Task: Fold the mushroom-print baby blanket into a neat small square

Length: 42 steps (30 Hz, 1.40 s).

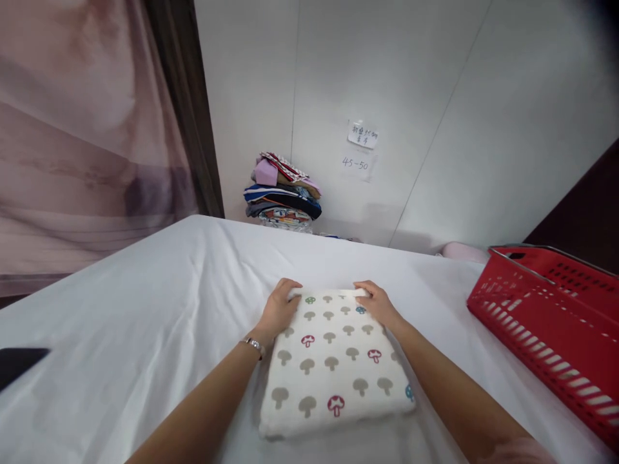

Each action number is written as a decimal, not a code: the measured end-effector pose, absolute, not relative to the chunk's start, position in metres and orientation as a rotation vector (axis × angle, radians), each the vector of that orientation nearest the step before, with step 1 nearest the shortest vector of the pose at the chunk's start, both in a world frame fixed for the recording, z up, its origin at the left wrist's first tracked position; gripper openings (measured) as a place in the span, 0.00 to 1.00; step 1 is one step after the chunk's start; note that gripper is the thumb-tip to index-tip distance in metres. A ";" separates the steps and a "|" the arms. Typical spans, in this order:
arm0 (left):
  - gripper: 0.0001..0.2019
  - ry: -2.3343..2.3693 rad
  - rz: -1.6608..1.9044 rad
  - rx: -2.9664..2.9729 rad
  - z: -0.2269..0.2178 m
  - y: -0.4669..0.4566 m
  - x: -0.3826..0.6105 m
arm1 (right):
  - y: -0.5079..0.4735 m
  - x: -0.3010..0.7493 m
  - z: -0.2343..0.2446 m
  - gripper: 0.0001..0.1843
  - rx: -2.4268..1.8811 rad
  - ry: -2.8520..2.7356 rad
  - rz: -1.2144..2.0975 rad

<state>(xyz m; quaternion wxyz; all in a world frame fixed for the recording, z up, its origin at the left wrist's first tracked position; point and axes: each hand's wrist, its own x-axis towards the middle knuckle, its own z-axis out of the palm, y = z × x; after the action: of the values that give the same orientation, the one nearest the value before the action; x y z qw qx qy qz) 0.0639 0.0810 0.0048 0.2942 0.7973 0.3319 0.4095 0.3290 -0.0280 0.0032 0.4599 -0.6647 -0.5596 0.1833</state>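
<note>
A folded white cloth printed with small mushrooms (pixel 333 364) lies on the white sheet (pixel 145 303) in front of me. My left hand (pixel 280 308) curls over the cloth's far left corner, fingers closed on the edge. My right hand (pixel 376 303) grips the far right corner the same way. A thin bracelet sits on my left wrist (pixel 254 343). Both forearms run along the cloth's two sides.
A red plastic basket (pixel 551 322) stands at the right. A pile of folded colourful clothes (pixel 283 193) rests at the far edge against the white wall, under two paper notes (pixel 362 148). A dark flat object (pixel 19 364) lies at the left edge. A pinkish curtain hangs at left.
</note>
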 end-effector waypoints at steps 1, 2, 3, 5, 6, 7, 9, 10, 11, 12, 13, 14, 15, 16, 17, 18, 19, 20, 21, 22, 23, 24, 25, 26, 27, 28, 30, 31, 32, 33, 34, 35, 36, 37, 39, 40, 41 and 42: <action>0.09 0.852 1.117 2.136 0.005 0.081 0.063 | -0.028 0.329 0.003 0.19 -1.640 -1.398 0.447; 0.08 0.830 1.129 2.149 0.005 0.082 0.063 | -0.028 0.330 0.004 0.18 -1.660 -1.420 0.449; 0.07 0.820 1.126 2.162 0.006 0.082 0.062 | -0.028 0.331 0.005 0.17 -1.693 -1.447 0.450; 0.06 0.829 1.083 2.186 0.008 0.083 0.059 | -0.028 0.332 0.010 0.14 -1.761 -1.521 0.430; 0.05 0.850 1.051 2.193 0.010 0.083 0.058 | -0.028 0.333 0.013 0.12 -1.782 -1.560 0.409; 0.04 0.878 1.011 2.195 0.011 0.083 0.056 | -0.028 0.334 0.016 0.10 -1.790 -1.595 0.391; 0.04 0.930 0.930 2.188 0.012 0.084 0.053 | -0.027 0.335 0.020 0.08 -1.792 -1.630 0.385; 0.05 0.944 0.901 2.182 0.013 0.084 0.052 | -0.027 0.335 0.021 0.08 -1.806 -1.628 0.400; 0.07 0.951 0.883 2.174 0.013 0.084 0.051 | -0.027 0.336 0.021 0.09 -1.827 -1.618 0.423; 0.08 0.953 0.874 2.167 0.014 0.084 0.051 | -0.027 0.336 0.022 0.10 -1.848 -1.608 0.449; 0.09 0.953 0.871 2.158 0.014 0.084 0.051 | -0.026 0.336 0.022 0.10 -1.864 -1.596 0.471; 0.09 0.952 0.873 2.149 0.015 0.084 0.051 | -0.026 0.336 0.022 0.11 -1.872 -1.585 0.491; 0.10 0.954 0.879 2.140 0.016 0.085 0.051 | -0.026 0.336 0.023 0.11 -1.872 -1.574 0.508; 0.11 0.958 0.887 2.132 0.016 0.085 0.052 | -0.026 0.335 0.024 0.12 -1.870 -1.565 0.525; 0.12 0.963 0.896 2.126 0.016 0.085 0.052 | -0.026 0.335 0.025 0.12 -1.869 -1.559 0.546; 0.12 0.972 0.907 2.122 0.016 0.086 0.052 | -0.026 0.335 0.025 0.13 -1.874 -1.554 0.568; 0.13 0.989 0.916 2.121 0.015 0.087 0.052 | -0.025 0.335 0.026 0.13 -1.887 -1.550 0.585; 0.13 1.013 0.917 2.122 0.014 0.088 0.053 | -0.025 0.335 0.026 0.13 -1.905 -1.549 0.592; 0.13 1.043 0.913 2.126 0.014 0.089 0.053 | -0.024 0.336 0.025 0.13 -1.928 -1.551 0.580; 0.13 1.074 0.906 2.132 0.013 0.090 0.054 | -0.023 0.337 0.024 0.13 -1.953 -1.554 0.555; 0.13 1.107 0.900 2.137 0.012 0.091 0.054 | -0.022 0.338 0.022 0.14 -1.979 -1.556 0.523; 0.13 1.133 0.891 2.140 0.012 0.091 0.055 | -0.021 0.340 0.020 0.14 -2.002 -1.556 0.494; 0.14 1.151 0.879 2.140 0.012 0.092 0.055 | -0.020 0.341 0.018 0.14 -2.017 -1.554 0.477; 0.14 1.159 0.865 2.137 0.012 0.091 0.056 | -0.020 0.343 0.016 0.15 -2.023 -1.553 0.477; 0.14 1.158 0.849 2.131 0.013 0.091 0.056 | -0.020 0.344 0.014 0.15 -2.016 -1.550 0.493; 0.14 1.146 0.830 2.124 0.014 0.090 0.056 | -0.020 0.344 0.014 0.14 -1.995 -1.546 0.526; 0.12 1.090 0.812 2.108 0.015 0.088 0.057 | -0.022 0.343 0.015 0.16 -1.908 -1.537 0.621; 0.11 1.054 0.821 2.098 0.016 0.087 0.057 | -0.022 0.341 0.016 0.19 -1.848 -1.539 0.671; 0.11 1.017 0.836 2.087 0.017 0.086 0.057 | -0.022 0.339 0.017 0.22 -1.786 -1.543 0.715; 0.11 0.982 0.854 2.072 0.018 0.085 0.057 | -0.021 0.336 0.019 0.23 -1.733 -1.549 0.751; 0.11 0.951 0.870 2.052 0.019 0.085 0.057 | -0.019 0.332 0.021 0.24 -1.696 -1.554 0.774; 0.10 0.927 0.883 2.028 0.019 0.084 0.057 | -0.017 0.329 0.024 0.23 -1.678 -1.565 0.788; 0.10 0.909 0.888 2.002 0.019 0.084 0.056 | -0.014 0.325 0.027 0.22 -1.675 -1.577 0.795; 0.10 0.898 0.889 1.977 0.019 0.084 0.056 | -0.011 0.321 0.030 0.20 -1.684 -1.594 0.801; 0.10 0.892 0.887 1.940 0.017 0.085 0.055 | -0.005 0.314 0.038 0.16 -1.711 -1.645 0.816; 0.10 0.894 0.888 1.929 0.017 0.086 0.054 | -0.002 0.311 0.041 0.13 -1.722 -1.674 0.824; 0.10 0.898 0.893 1.923 0.016 0.086 0.053 | 0.000 0.308 0.044 0.10 -1.730 -1.699 0.827; 0.10 0.898 0.903 1.922 0.015 0.087 0.053 | 0.001 0.307 0.047 0.07 -1.738 -1.719 0.825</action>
<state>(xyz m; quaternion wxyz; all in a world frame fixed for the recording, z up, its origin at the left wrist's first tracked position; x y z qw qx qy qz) 0.0529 0.0865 0.0149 0.4058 0.7619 0.3560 0.3577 0.3072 0.0013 0.0469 0.2770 -0.6473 -0.6402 0.3073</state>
